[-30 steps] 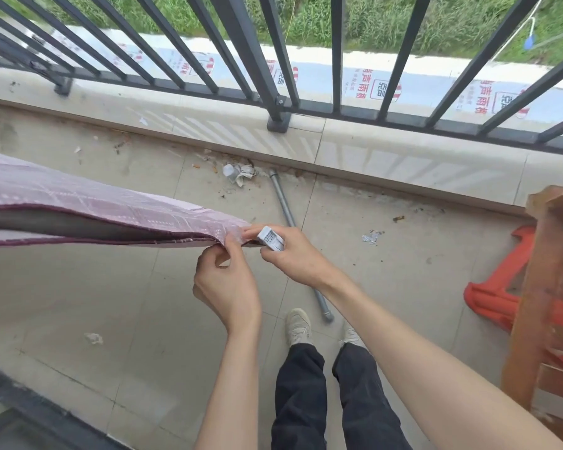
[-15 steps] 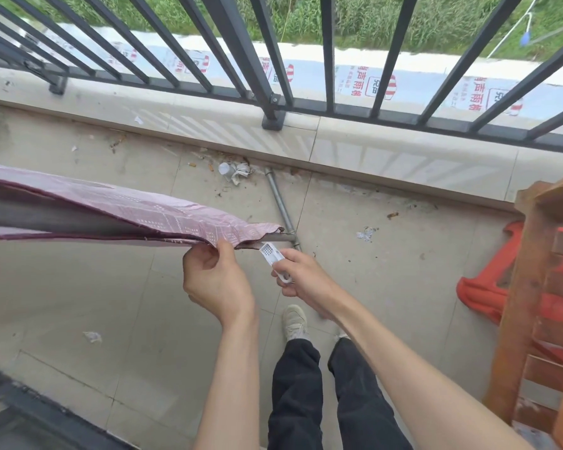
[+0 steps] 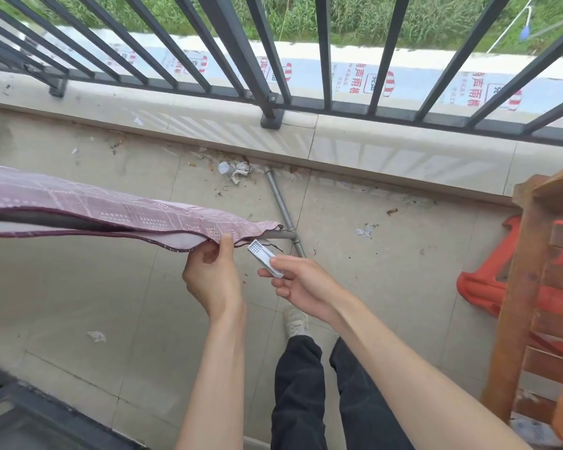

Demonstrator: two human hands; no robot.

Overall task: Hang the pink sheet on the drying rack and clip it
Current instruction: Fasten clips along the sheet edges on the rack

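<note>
The pink patterned sheet (image 3: 111, 212) lies draped over the drying rack's grey metal bar (image 3: 281, 235), which runs in from the left and ends at mid-frame. My left hand (image 3: 213, 274) pinches the sheet's near edge by its right corner, thumb on top. My right hand (image 3: 301, 282) holds a white plastic clip (image 3: 264, 257) by its tail. The clip's perforated jaw points up-left, just below the bar's bare end and a short gap from the sheet's edge.
A black metal railing (image 3: 267, 92) on a low tiled kerb bounds the balcony ahead. A wooden frame (image 3: 530, 287) and a red plastic stool (image 3: 488, 287) stand at the right. The rack's grey leg (image 3: 281, 203) slants down to the floor. My legs and shoes are below.
My right hand has drawn the clip back from the sheet's corner toward me, and the bar's bare end now shows. My left hand keeps its pinch on the edge.
</note>
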